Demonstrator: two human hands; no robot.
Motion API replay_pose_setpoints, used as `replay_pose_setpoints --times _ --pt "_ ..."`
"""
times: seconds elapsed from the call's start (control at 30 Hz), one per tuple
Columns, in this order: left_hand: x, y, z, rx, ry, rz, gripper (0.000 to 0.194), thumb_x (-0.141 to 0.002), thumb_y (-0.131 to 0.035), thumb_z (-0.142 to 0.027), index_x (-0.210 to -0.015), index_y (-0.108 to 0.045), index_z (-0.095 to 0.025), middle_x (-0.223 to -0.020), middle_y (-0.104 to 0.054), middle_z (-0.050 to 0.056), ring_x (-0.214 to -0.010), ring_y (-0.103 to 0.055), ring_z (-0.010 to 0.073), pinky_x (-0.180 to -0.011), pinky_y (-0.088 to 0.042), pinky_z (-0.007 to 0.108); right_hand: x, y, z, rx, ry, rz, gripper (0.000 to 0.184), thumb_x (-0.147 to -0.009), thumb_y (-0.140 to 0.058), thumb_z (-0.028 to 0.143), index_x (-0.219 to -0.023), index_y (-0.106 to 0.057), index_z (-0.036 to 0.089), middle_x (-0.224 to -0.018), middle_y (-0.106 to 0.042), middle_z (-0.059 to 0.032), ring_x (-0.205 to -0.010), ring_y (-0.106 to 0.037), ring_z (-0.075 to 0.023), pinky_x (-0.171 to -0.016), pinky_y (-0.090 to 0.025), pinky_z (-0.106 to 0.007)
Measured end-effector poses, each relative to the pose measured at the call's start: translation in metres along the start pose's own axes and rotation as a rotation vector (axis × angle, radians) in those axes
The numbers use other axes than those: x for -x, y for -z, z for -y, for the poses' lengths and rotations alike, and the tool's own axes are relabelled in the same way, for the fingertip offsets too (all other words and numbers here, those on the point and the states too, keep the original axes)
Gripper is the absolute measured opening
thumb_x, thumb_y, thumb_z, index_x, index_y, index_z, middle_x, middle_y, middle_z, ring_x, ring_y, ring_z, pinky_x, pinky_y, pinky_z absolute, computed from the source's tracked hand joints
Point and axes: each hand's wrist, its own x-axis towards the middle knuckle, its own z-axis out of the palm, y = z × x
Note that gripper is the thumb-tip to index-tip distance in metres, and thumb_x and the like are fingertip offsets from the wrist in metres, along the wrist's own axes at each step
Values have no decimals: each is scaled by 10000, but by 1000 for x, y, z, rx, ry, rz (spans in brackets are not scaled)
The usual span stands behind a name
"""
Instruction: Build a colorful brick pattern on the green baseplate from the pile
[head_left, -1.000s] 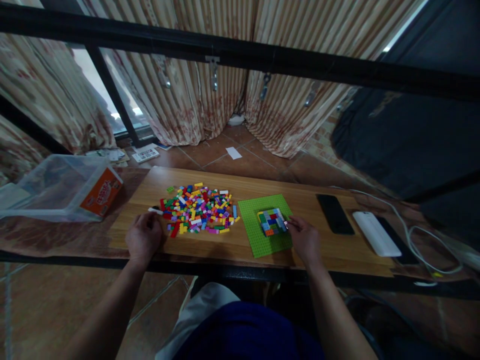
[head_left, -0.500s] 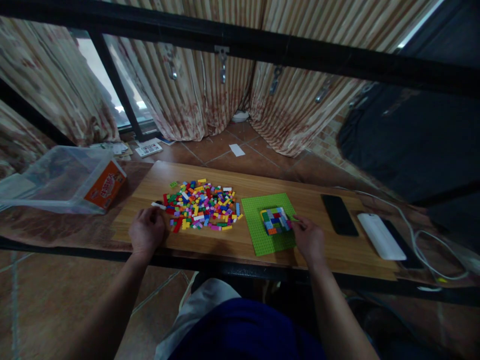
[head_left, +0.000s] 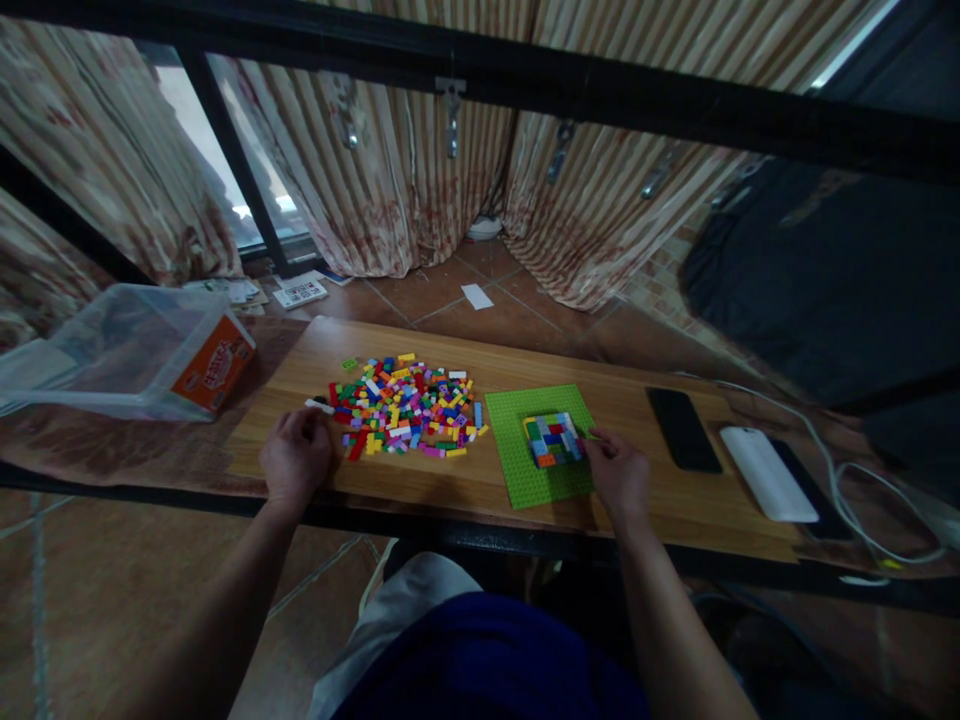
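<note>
A pile of small coloured bricks (head_left: pixel 405 405) lies on the wooden board (head_left: pixel 480 365). To its right sits a green baseplate (head_left: pixel 525 465) carrying a small block of mixed-colour bricks (head_left: pixel 553 439). My right hand (head_left: pixel 619 477) rests at the baseplate's right edge, fingers pinched together right beside that block; what they hold is too small to name. My left hand (head_left: pixel 295 458) lies curled on the board at the pile's left edge, near a loose white brick (head_left: pixel 319 406).
A clear plastic tub with an orange label (head_left: pixel 127 352) lies on its side at the left. A black phone (head_left: pixel 682 428), a white power bank (head_left: pixel 768 472) and a cable (head_left: pixel 862 500) lie at the right. Curtains and a black rail are behind.
The view has shifted a little. My right hand has stayed by the brick block, its fingers drawing in at the baseplate's edge. My left hand has barely moved.
</note>
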Motion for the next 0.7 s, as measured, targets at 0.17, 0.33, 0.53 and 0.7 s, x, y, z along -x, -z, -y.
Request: replay_pose_setpoints --times 0.17,0.33,0.53,0.7 --pt "0 0 0 13 1 -6 255 -815 -526 -279 -1001 -689 -214 -944 -670 60 -808 -617 201 -691 -443 285 -1 0 -2 -20 -5 7 409 -760 -574 440 -981 -720 130 -810 -743 -130 -696 -677 -237 -649 -486 -347" --pt "0 1 -3 12 21 -1 254 -810 -531 -265 -1006 -685 -213 -936 -662 61 -809 -610 199 -678 -444 283 -4 -1 -2 -71 -39 21 417 -721 -624 439 -970 -723 120 -762 -737 -119 -682 -676 -237 -623 -487 -336" --pt "0 2 -4 -7 18 10 258 -809 -526 -254 -1008 -683 -208 -945 -660 65 -812 -611 209 -671 -445 291 -4 -4 -6 -102 -39 32 427 -696 -653 479 -921 -739 126 -764 -737 -110 -674 -659 -222 -631 -489 -337" --pt "0 0 -3 0 15 5 259 -806 -524 -248 -1006 -684 -207 -948 -662 64 -807 -612 207 -677 -448 292 -5 -5 -8 -118 0 43 387 -713 -633 493 -823 -751 142 -784 -742 -109 -719 -665 -228 -685 -503 -354"
